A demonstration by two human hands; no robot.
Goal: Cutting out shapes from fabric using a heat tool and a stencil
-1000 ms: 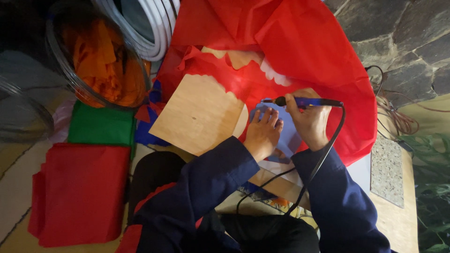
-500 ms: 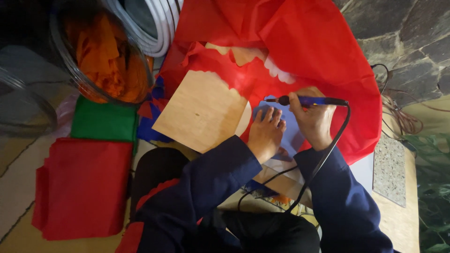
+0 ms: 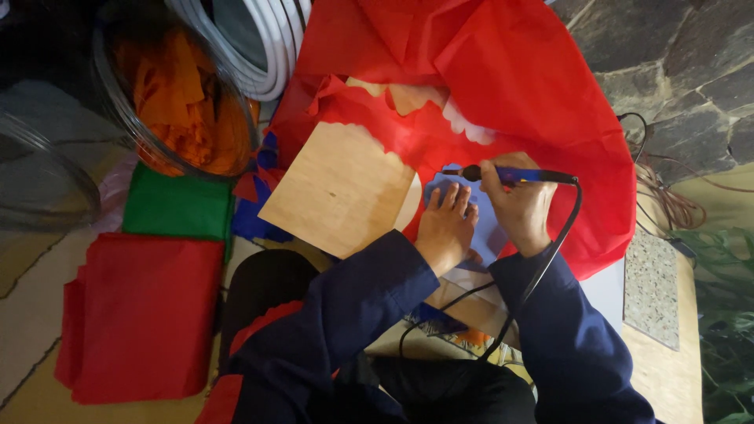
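My right hand (image 3: 518, 206) grips a dark pen-shaped corded tool with a blue grip (image 3: 510, 174), its tip pointing left over a pale blue template (image 3: 487, 228). Flat on that template, just left of the tool, lies my left hand (image 3: 446, 228) with fingers spread. A large sheet of red fabric (image 3: 503, 86) is draped over the work area, with a scalloped cut edge near the tool tip. Left of my hands a tan wooden board (image 3: 342, 188) sticks out from beneath the red fabric. The tool's black cord (image 3: 550, 259) loops down past my right sleeve.
A glass bowl of orange fabric scraps (image 3: 177, 102) stands at upper left beside coiled white tubing (image 3: 251, 47). Folded green cloth (image 3: 177, 206) and folded red cloth (image 3: 141, 314) lie at left. Stone wall (image 3: 675, 71) at right, a speckled tile (image 3: 652, 286) below it.
My hands and the tool stay almost in place over the template. The view has shifted slightly; nothing was picked up or let go.
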